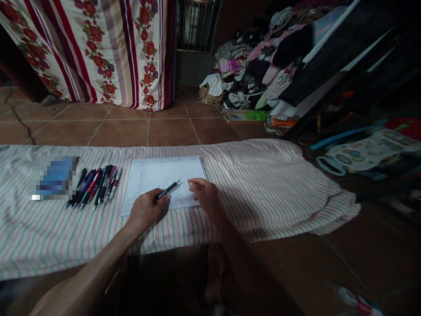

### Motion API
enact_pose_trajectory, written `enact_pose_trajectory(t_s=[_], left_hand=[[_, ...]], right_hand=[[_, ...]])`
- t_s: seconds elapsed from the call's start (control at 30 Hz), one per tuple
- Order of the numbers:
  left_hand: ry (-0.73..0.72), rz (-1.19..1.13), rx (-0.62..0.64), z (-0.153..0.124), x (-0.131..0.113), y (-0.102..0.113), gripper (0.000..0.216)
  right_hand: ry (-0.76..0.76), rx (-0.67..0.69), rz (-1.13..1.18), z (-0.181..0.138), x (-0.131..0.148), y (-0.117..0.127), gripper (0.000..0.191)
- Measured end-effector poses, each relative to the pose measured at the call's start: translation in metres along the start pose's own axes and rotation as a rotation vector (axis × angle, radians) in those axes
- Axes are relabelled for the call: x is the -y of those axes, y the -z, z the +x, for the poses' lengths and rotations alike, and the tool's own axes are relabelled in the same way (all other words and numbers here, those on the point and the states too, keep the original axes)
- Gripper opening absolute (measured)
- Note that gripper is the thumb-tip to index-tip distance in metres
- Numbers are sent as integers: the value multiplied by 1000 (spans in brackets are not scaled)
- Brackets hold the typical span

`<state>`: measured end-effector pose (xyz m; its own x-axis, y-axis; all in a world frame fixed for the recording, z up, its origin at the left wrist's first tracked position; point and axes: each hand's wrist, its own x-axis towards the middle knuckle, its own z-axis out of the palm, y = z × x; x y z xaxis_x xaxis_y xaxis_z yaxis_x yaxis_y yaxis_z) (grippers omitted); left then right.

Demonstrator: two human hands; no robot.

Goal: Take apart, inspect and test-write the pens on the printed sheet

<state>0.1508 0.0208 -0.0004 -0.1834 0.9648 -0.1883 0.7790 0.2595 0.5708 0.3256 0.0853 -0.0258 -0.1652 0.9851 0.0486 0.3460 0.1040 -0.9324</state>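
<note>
Left hand: closed around a dark pen (170,188), the left hand (147,210) low over the page; narrow end of the pen points up and rightward.
Right hand: fingers loosely bent and parted from the pen, nothing visible in its grasp; the right hand (204,193) sits over the notebook's right side, near the spiral edge.
Pen: above the notebook (138,173), between the hands; contact with paper, cannot tell.
Notebook: open flat on a striped cloth (269,188), spiral binding at right; markings on the page too faint to read.
Pen bunch: the other pens (95,186) lie side by side, left of the notebook, apart from both hands.
Far left: a pixelated blue object (55,177) beside the bunch.
Step in hand: looks like handling one pen over the page.
Next move: judged to call for a steady left grip, with the right fingertips kept clear of the narrow end.
</note>
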Motion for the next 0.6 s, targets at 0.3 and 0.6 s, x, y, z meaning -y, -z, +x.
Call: enact_pose_trajectory(t_s=[0.3,0.6], left_hand=[[-63,-31,29,-5,1,-2,29],[-87,-27,52,-8,1,0,28]], right_hand=[[-260,100,289,-8,14,-8,33],[-284,93,327,-8,16,-11,27]])
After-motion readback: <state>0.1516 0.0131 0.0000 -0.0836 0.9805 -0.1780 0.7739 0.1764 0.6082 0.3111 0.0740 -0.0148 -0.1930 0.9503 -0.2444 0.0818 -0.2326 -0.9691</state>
